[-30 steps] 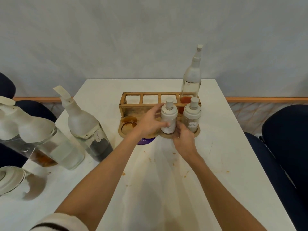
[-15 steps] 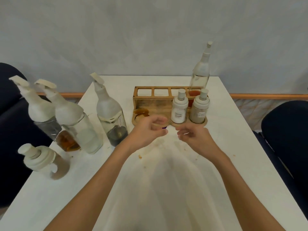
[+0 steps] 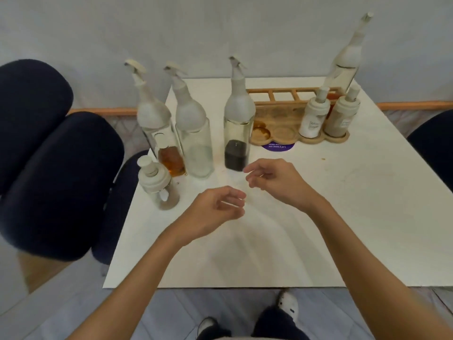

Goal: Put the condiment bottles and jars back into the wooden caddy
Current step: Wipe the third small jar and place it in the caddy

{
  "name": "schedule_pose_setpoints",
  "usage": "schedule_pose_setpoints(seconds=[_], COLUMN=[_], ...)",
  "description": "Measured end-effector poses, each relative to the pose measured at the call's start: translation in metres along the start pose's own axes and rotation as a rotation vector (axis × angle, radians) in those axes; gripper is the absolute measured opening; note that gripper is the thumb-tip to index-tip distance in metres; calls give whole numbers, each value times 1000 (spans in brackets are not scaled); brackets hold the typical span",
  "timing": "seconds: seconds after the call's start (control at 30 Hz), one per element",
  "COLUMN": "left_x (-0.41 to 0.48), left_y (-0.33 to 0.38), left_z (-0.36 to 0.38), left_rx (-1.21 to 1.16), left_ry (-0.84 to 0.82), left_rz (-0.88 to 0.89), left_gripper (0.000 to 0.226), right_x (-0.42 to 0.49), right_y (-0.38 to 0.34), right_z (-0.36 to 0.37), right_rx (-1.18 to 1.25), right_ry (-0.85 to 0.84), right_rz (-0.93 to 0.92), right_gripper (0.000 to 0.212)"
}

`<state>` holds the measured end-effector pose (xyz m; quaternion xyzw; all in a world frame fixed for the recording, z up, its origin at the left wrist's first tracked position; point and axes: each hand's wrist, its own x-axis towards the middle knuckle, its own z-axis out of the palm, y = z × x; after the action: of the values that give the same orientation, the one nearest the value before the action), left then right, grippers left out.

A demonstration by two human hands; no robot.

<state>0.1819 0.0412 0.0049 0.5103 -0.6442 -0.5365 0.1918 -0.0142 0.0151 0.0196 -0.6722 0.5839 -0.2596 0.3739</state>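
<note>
The wooden caddy stands at the table's far right. A white-filled jar and a grey-filled jar sit in its front right holes, and a tall bottle stands in its back right slot. On the table to the left stand three tall bottles: one with amber liquid, a clear one and one with dark liquid. A small jar stands nearest the left edge. My left hand and my right hand hover over the table with loosely curled fingers, holding nothing.
The white table has a purple sticker in front of the caddy. Dark blue chairs stand at the left and the right. My shoes show below the table's near edge.
Both hands let go of the white-filled jar in the caddy and drew back toward me and leftward. The view swung left, bringing the loose bottles to the middle.
</note>
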Motion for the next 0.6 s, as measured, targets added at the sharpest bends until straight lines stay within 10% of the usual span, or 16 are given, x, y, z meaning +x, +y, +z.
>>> schedule_pose_setpoints(seconds=[0.33, 0.6], left_x=[-45, -26], left_y=[-93, -107], left_z=[-69, -88], left_rx=[-47, -49], left_ry=[380, 592], left_rz=[-181, -116], left_gripper=[17, 83], right_x=[20, 33], right_y=[-56, -70], right_z=[97, 134], right_rx=[-28, -23], right_ry=[-90, -79], right_rz=[-31, -6], right_gripper=[31, 67])
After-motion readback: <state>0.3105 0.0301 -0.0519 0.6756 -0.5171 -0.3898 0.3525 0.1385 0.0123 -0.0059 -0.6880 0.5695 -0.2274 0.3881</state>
